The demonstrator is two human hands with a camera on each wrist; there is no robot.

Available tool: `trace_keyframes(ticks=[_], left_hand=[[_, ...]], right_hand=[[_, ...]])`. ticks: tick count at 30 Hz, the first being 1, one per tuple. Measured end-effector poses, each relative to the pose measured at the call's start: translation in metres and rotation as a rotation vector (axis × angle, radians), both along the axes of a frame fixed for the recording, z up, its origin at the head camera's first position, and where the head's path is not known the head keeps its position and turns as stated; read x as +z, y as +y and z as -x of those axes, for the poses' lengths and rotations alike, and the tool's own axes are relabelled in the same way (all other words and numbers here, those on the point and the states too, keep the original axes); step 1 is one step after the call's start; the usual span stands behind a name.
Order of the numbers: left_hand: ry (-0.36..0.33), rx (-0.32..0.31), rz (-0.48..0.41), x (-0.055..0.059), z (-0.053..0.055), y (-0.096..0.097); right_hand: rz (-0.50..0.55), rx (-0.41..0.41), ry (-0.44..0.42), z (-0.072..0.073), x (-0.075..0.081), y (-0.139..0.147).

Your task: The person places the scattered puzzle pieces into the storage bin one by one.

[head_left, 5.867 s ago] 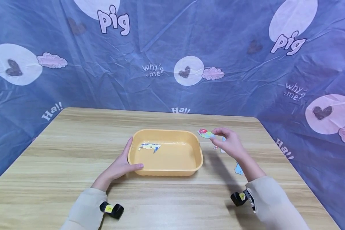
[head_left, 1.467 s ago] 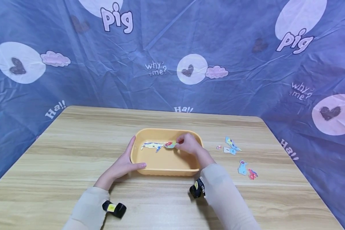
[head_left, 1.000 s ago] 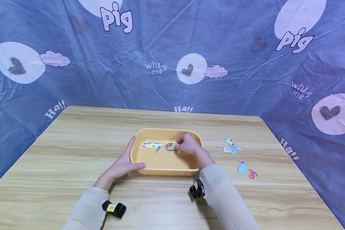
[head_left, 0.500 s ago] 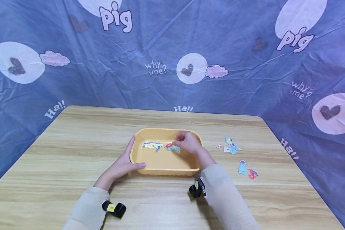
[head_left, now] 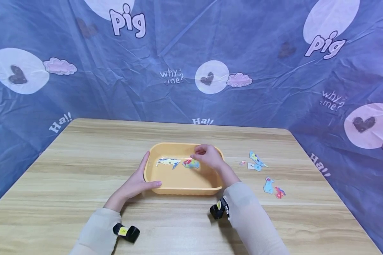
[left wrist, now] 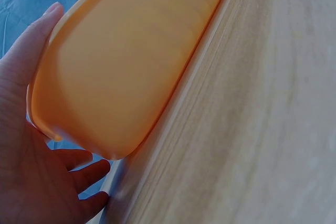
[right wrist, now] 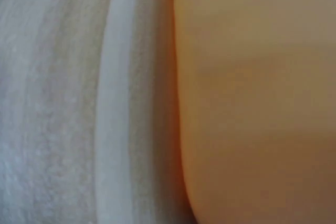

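Note:
A yellow plastic basin point(head_left: 182, 190) stands on the table. My left hand point(head_left: 134, 182) grips its left end, the thumb over the front rim; in the left wrist view the thumb lies along the rim and the fingers bend below the wall. In the basin lie a white and blue cutout point(head_left: 168, 162), long and fish-like, and a red, yellow and blue cutout point(head_left: 191, 163). Just above the latter hovers my right hand point(head_left: 209, 157), fingers loosely bent, nothing visible between them. The right wrist view shows only the basin's wall point(right wrist: 252, 98) close up, not the hand.
Right of the basin, several loose cutouts lie on the wooden table point(head_left: 92, 159): a blue and yellow one point(head_left: 257, 158), a tiny red one point(head_left: 242, 163), a light blue one point(head_left: 268, 186) and a red one point(head_left: 279, 192). A blue printed cloth point(head_left: 178, 102) hangs behind.
My right hand has carried the red, yellow and blue cutout from the table into the basin, let go of it and lifted slightly. My left hand has stayed on the basin.

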State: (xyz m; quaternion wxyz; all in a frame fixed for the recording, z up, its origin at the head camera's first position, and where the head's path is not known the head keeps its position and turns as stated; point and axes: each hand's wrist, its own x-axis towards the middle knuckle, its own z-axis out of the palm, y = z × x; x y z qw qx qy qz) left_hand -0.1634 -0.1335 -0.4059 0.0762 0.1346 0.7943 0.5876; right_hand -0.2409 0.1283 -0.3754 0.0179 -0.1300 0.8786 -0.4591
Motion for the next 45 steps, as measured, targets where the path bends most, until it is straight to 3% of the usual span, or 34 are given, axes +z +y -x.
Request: trace_keyframes(ticks=[6, 17, 26, 31, 36, 41, 45], left_hand=[[0.003, -0.003, -0.008, -0.001, 0.000, 0.000], [0.002, -0.007, -0.010, 0.000, 0.000, 0.000], [-0.022, -0.017, -0.040, 0.013, -0.006, 0.003], [-0.009, -0.010, -0.013, 0.006, -0.004, 0.002], [0.000, -0.003, -0.006, -0.002, -0.001, 0.002], [-0.008, -0.002, 0.003, 0.002, -0.003, 0.003], [-0.025, -0.005, -0.006, 0.017, -0.009, 0.006]], right_hand=[[0.066, 0.033, 0.012, -0.003, 0.005, 0.003], [0.077, 0.036, 0.064, -0.013, 0.022, 0.019], [0.080, 0.025, 0.095, -0.019, 0.030, 0.032], [0.106, 0.002, 0.142, -0.025, 0.036, 0.050], [0.144, -0.047, 0.160, -0.043, 0.050, 0.066], [0.131, -0.106, 0.161, -0.044, 0.043, 0.091], [0.115, -0.131, 0.170, -0.042, 0.034, 0.110]])
